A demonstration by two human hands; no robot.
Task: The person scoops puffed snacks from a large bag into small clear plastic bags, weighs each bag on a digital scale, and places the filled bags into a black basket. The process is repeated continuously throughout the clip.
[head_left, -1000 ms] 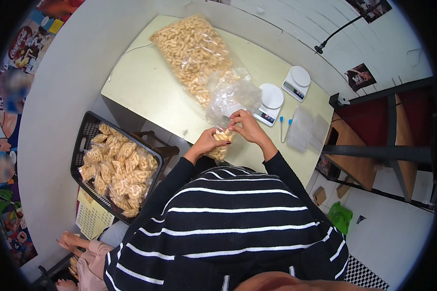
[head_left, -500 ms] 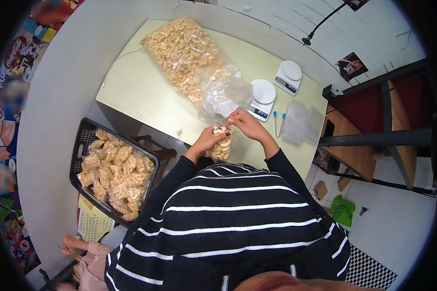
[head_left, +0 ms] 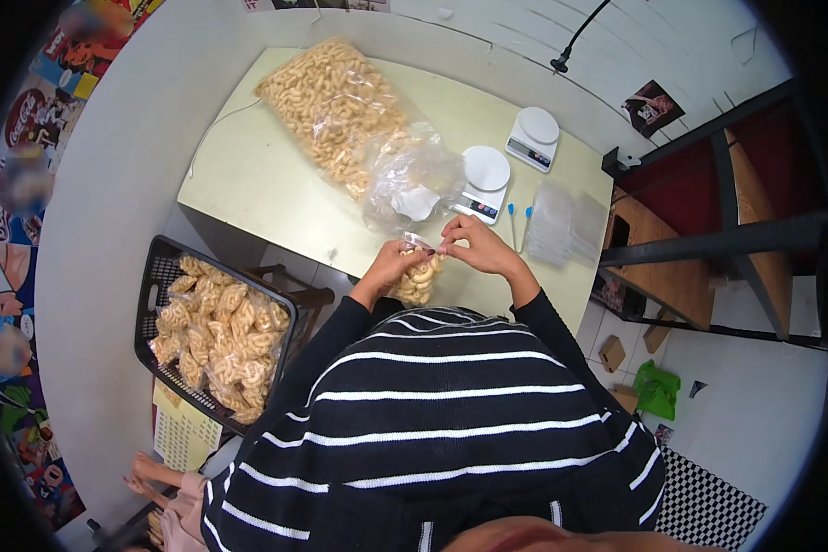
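Near the table's front edge, my left hand (head_left: 392, 264) grips the upper part of a small clear bag of curled snacks (head_left: 417, 283). My right hand (head_left: 474, 247) pinches the same bag's top edge from the right, thumb and finger together. The bag hangs upright, its puffy pale-yellow snacks filling the lower part. Just beyond my hands lies the crumpled clear mouth of a large bag of the same snacks (head_left: 336, 115), stretched toward the far left of the table.
Two white kitchen scales (head_left: 485, 173) stand at the table's right, beside blue-tipped tongs (head_left: 517, 227) and a stack of flat clear bags (head_left: 551, 224). A black crate (head_left: 147, 313) of filled bags sits lower left. Another person's hands (head_left: 147, 471) show at the bottom left.
My right hand has come down slightly, closer to my left hand at the bag's top. The whole view has shifted a little as my head moved.
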